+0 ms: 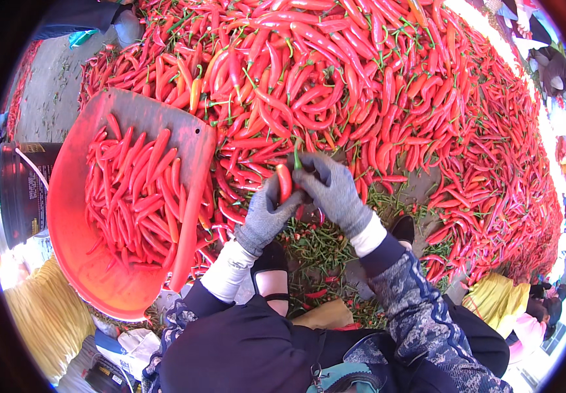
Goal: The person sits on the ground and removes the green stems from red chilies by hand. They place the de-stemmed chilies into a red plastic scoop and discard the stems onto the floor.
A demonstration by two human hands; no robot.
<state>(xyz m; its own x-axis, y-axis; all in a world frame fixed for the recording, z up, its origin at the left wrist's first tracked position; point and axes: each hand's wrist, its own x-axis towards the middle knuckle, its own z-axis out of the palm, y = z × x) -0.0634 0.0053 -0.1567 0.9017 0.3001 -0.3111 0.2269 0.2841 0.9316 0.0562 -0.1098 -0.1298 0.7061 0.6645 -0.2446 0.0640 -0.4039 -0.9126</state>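
My left hand (265, 213), in a grey knit glove, holds a red chili pepper (284, 182) upright between thumb and fingers. Close beside it, my right hand (334, 189), gloved alike, pinches a green chili stem (297, 156). Whether that stem is still joined to a pepper is hidden by the fingers. Beyond both hands spreads a large heap of red chili peppers (312, 93), many with green stems. To the left stands a red plastic scoop (111, 294) holding a pile of stemless peppers (138, 191).
Loose green stems (319, 245) litter the ground between my feet. A black bucket (29, 191) stands left of the scoop, with a yellow woven sack (49, 314) below it. Another yellow sack (496, 302) lies at right. Other people (553, 69) sit along the right rim.
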